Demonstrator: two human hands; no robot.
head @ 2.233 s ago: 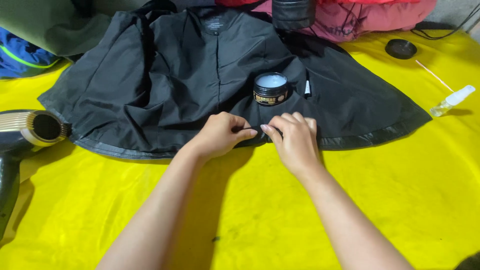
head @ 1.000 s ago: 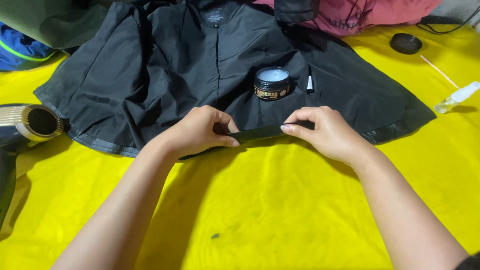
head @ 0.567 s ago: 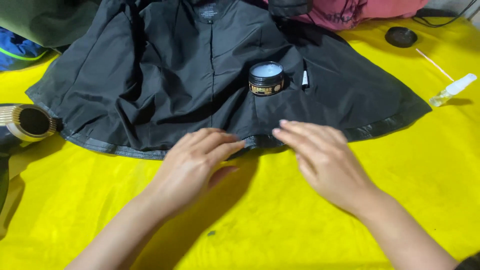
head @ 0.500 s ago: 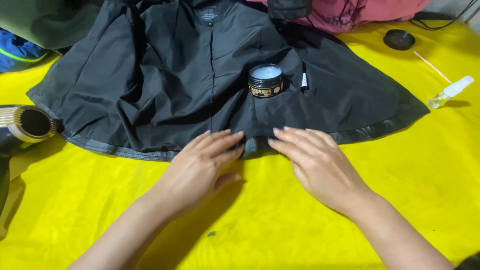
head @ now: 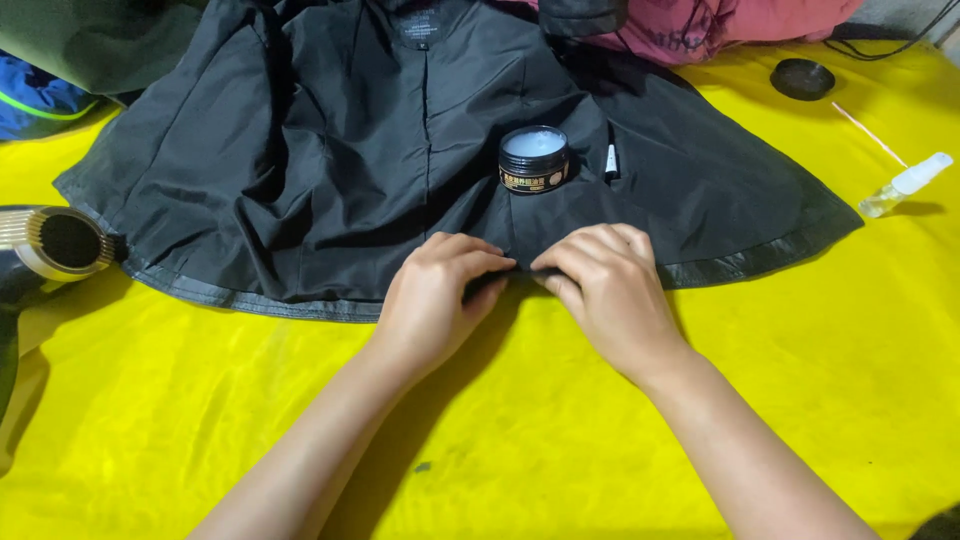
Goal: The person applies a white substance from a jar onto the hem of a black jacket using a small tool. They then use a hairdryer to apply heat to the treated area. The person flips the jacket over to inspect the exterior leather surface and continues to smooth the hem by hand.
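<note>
A black jacket (head: 330,150) lies spread flat on a yellow sheet (head: 520,430). My left hand (head: 435,295) and my right hand (head: 605,285) meet at the jacket's near hem, fingertips curled together and pinching the hem's edge between them. Just beyond my hands, on the jacket, stands an open round black jar (head: 534,159) with pale cream inside. Beside the jar lies a small dark pen-like stick (head: 609,160) with a white tip.
A hair dryer (head: 50,245) lies at the left edge. The jar's black lid (head: 802,78), a thin swab stick (head: 868,133) and a small clear spray bottle (head: 905,185) lie at the right. Pink (head: 720,25), green and blue (head: 40,100) clothes are piled at the back.
My hands were spread apart and flat along the hem; they have since come together at its middle, with fingers curled onto the edge.
</note>
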